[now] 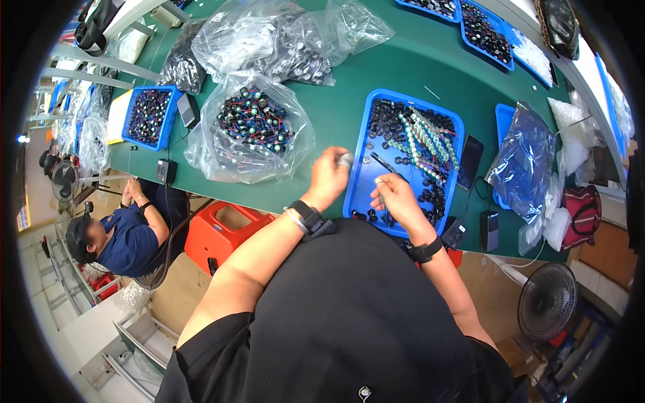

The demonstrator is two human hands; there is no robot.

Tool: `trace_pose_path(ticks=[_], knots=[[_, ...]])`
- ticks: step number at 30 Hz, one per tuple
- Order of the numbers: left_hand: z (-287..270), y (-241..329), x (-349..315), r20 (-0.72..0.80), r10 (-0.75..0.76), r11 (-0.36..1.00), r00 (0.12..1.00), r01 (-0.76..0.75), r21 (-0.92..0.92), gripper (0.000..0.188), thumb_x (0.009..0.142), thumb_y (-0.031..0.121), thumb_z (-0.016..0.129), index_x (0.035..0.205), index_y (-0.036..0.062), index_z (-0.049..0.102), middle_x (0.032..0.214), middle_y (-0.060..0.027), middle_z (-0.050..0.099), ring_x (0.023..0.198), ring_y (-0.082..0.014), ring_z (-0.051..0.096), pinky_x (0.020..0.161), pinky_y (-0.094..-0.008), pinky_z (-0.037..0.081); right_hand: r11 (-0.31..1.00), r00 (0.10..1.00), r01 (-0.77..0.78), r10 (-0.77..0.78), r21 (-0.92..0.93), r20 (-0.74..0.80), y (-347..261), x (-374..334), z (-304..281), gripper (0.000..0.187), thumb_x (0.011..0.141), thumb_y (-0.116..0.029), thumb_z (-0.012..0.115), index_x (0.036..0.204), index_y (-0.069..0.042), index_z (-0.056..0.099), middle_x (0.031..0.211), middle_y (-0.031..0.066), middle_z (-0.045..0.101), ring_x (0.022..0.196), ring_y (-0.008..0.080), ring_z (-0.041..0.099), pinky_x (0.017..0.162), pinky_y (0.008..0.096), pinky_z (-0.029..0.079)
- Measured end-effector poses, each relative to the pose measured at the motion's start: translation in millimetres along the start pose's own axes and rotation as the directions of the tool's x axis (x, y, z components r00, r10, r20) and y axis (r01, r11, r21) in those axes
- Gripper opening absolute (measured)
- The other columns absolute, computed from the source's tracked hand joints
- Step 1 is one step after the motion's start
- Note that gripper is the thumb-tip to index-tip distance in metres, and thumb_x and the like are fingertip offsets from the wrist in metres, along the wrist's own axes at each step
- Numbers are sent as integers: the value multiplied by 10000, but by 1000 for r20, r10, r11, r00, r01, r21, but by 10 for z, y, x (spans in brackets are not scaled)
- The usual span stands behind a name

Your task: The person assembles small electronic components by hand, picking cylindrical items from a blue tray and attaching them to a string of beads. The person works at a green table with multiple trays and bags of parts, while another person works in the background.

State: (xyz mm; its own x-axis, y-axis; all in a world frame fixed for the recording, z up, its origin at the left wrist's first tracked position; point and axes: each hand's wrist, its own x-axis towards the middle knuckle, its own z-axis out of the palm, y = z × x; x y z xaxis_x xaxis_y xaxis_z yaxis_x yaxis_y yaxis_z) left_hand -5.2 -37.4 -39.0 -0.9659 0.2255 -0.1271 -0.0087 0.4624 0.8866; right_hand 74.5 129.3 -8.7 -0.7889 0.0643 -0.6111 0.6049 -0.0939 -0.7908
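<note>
Black round parts (384, 111) lie loose in the blue tray (366, 191), so many seem left; left hand (327, 177) pinches a silvery piece (345, 160), right hand (398, 200) is narrow, its content unclear

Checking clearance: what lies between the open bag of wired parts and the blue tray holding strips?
In the head view, the left hand and green table.

The blue tray (361, 180) is smooth, shiny plastic. The clear bag (228, 168) is crinkly, glossy plastic. The black shirt (342, 309) is dull cloth.
</note>
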Motion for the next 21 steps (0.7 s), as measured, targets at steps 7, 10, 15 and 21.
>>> trace_pose_path(ticks=[7, 10, 15, 21], knots=[[-281, -290, 60, 238, -386, 762, 891, 454, -461, 179, 896, 97, 565, 1011, -40, 571, 901, -88, 618, 783, -146, 611, 695, -277, 529, 986, 983, 74, -97, -150, -156, 276, 335, -236, 212, 919, -214, 553, 1021, -28, 550, 797, 40, 593, 668, 79, 513, 578, 237, 417], [-378, -165, 34, 292, -347, 722, 891, 453, -522, 178, 879, 72, 563, 1018, -39, 569, 910, -85, 615, 817, -161, 618, 734, -292, 532, 983, 974, 71, -105, -170, -199, 434, 443, -312, 220, 918, -226, 558, 1024, -34, 552, 802, 37, 589, 648, 75, 490, 578, 229, 406], [-827, 7, 170, -124, -55, 921, 991, 2, -390, 204, 794, -10, 573, 994, 22, 599, 910, -39, 583, 812, -117, 571, 723, -248, 475, 988, 977, 15, -47, -155, -206, 497, 351, -432, 233, 925, -249, 551, 1040, -47, 550, 809, 27, 576, 612, 62, 448, 543, 207, 367], [-1770, -60, 800, -499, 487, 697, 717, 27, 717, 477, 754, 22, 625, 1219, 12, 519, 1225, -203, 531, 1131, -328, 502, 1012, -430, 339, 999, 961, 1, -13, -43, -276, 515, 211, -491, 239, 924, -251, 550, 1037, -41, 570, 820, 28, 586, 612, 62, 466, 543, 218, 389]])
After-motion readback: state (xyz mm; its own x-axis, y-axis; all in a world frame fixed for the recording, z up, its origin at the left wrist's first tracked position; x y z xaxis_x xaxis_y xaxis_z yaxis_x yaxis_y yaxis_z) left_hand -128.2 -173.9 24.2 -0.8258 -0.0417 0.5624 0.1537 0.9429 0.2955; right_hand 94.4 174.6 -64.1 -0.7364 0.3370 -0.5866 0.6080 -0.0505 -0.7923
